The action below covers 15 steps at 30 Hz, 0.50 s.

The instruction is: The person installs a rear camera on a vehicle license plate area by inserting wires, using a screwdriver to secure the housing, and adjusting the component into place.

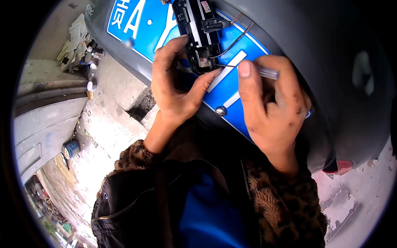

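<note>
A black plastic housing (192,31) with metal strips inside lies over the blue licence plate (231,89) on a dark grey bumper. My left hand (175,80) grips the housing's near end between thumb and fingers. In my right hand (275,99) is a small screwdriver with a clear handle (268,73), pinched between thumb and forefinger. Its thin shaft points left, and the tip reaches the housing's near right corner beside my left thumb. Thin wires (237,39) run from a black connector (213,25) at the housing's right side. A round bolt (221,111) sits on the plate below.
The bumper (343,82) curves away to the right, with a red reflector (338,167) low down. On the left, the concrete floor has a broken hole (142,108). Beyond it are a blue can (71,149), a pale panel (45,132) and stacked papers (75,39).
</note>
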Each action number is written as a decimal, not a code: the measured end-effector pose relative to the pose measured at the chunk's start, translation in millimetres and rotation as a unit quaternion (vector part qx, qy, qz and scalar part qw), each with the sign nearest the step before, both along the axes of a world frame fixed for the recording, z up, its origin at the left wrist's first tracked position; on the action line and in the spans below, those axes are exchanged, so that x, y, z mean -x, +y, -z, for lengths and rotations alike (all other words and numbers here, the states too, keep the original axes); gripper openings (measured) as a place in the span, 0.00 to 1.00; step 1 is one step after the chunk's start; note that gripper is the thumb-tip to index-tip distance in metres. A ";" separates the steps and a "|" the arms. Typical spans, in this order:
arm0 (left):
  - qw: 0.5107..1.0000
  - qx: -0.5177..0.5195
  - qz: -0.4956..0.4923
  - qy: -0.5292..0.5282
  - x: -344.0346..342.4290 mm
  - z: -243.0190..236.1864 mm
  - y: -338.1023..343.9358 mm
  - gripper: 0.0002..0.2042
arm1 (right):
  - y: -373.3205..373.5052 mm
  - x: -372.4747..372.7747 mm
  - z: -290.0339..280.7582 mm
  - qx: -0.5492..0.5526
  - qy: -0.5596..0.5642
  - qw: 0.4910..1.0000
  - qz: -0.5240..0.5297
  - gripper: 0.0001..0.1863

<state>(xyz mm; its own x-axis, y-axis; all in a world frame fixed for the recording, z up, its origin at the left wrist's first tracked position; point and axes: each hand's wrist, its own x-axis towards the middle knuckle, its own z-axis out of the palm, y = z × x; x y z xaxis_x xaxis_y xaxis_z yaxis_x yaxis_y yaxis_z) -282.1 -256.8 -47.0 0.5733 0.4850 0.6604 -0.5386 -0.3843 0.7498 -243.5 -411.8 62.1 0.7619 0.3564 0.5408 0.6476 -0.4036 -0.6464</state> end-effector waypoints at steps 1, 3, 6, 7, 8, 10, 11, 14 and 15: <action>1.000 -0.003 -0.002 0.001 0.3 0.0 0.4 0.40 | 0.6 0.9 -0.6 -0.002 -0.002 1.000 -0.004 0.11; 1.000 -0.007 -0.007 -0.002 0.8 0.3 1.1 0.40 | 0.8 2.6 -2.3 0.001 0.006 1.000 -0.006 0.11; 1.000 -0.012 -0.009 -0.011 0.3 1.1 1.5 0.40 | -0.7 3.6 -3.9 0.015 0.017 1.000 -0.001 0.11; 1.000 -0.014 -0.008 -0.011 0.2 1.4 1.7 0.40 | -1.2 2.7 -3.6 0.017 0.010 1.000 0.002 0.11; 1.000 -0.016 -0.007 -0.011 0.2 1.4 1.7 0.40 | -1.8 1.7 -3.3 0.018 0.002 1.000 0.006 0.11; 1.000 -0.007 -0.005 -0.014 -0.5 1.2 1.3 0.40 | -1.1 -0.9 -1.0 0.005 -0.009 1.000 -0.004 0.10; 1.000 -0.003 -0.004 -0.016 -0.8 0.9 1.3 0.40 | -1.0 -1.2 -0.6 0.005 -0.015 1.000 -0.007 0.10; 1.000 -0.006 -0.008 -0.008 -0.7 -0.9 1.2 0.39 | -0.9 -1.6 -0.6 0.013 -0.021 1.000 -0.009 0.10; 1.000 -0.012 -0.011 -0.008 -0.6 -1.5 1.2 0.39 | -1.2 -1.6 -1.4 0.006 -0.012 1.000 -0.017 0.10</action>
<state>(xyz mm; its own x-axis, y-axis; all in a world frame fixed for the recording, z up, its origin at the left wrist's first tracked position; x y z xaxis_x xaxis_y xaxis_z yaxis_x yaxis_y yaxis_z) -281.5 -255.6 -45.5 0.5522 0.4805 0.6813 -0.5420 -0.4140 0.7313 -241.8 -413.0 63.5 0.7357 0.3892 0.5543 0.6767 -0.3884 -0.6254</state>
